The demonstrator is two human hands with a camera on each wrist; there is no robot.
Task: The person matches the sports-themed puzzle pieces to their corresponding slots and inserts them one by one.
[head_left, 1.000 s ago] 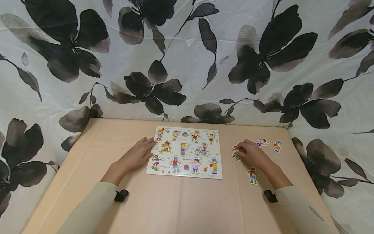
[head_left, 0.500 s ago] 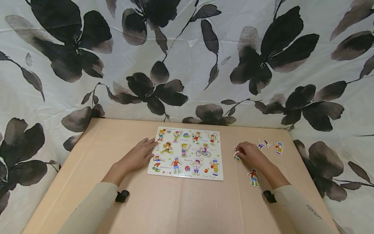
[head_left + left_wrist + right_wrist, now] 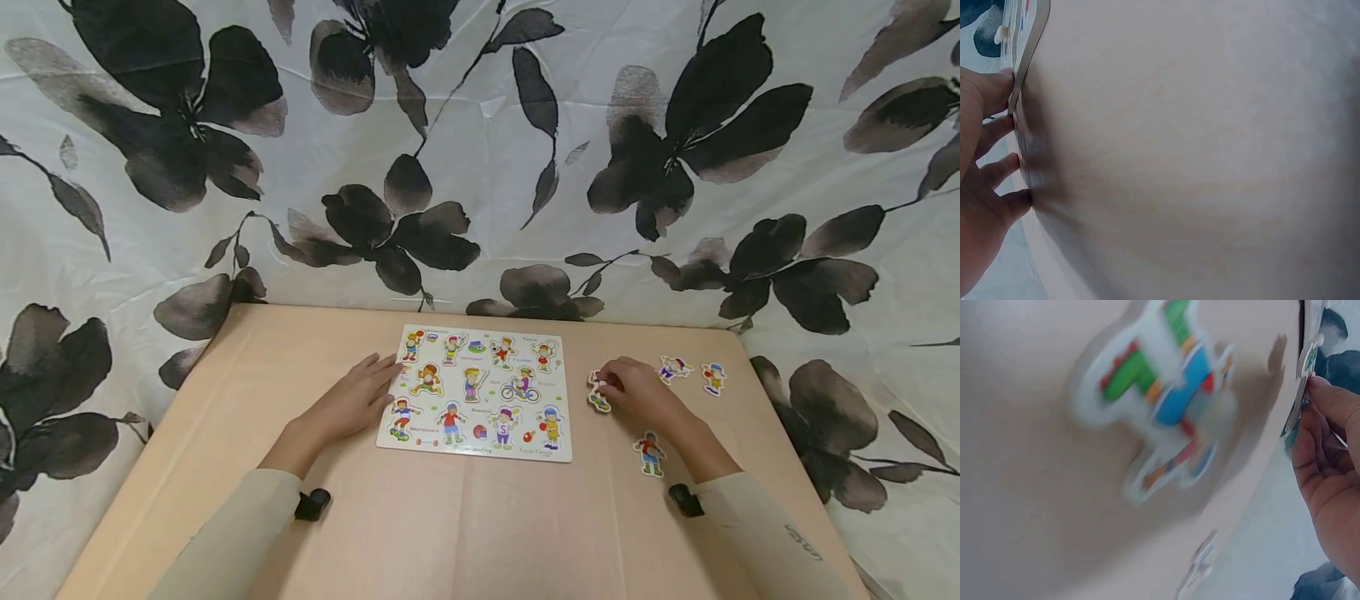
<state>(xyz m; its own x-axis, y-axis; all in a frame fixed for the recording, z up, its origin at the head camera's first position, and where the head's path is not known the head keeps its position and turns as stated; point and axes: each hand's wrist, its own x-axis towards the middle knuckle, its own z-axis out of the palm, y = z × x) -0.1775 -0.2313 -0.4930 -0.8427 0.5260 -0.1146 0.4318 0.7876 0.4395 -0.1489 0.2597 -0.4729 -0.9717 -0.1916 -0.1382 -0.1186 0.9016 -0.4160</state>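
A white puzzle board (image 3: pixel 442 433) with colourful sports figures lies on the table in the head view. My left hand (image 3: pixel 352 396) lies at its left edge with fingers extended. In the left wrist view, the left thumb (image 3: pixel 999 87) touches the board's edge (image 3: pixel 1029 56), and the other fingertips reach the table. Right of the board, my right hand (image 3: pixel 641 392) pinches a figure-shaped puzzle piece (image 3: pixel 598 398) between thumb and fingers. Part of that piece is hidden by the fingers; the right wrist view shows the held piece (image 3: pixel 1305 369) nearly edge-on.
Close to the right wrist lies a puzzle piece with a red top and green boots (image 3: pixel 649 455), blurred in the right wrist view. Beyond the right hand are a tilted piece (image 3: pixel 674 367) and another piece (image 3: pixel 713 379). A floral cloth (image 3: pixel 480 167) hangs behind the table.
My right hand has shifted slightly left, bringing the pinched puzzle piece nearer the board. The left hand and the board stay in place.
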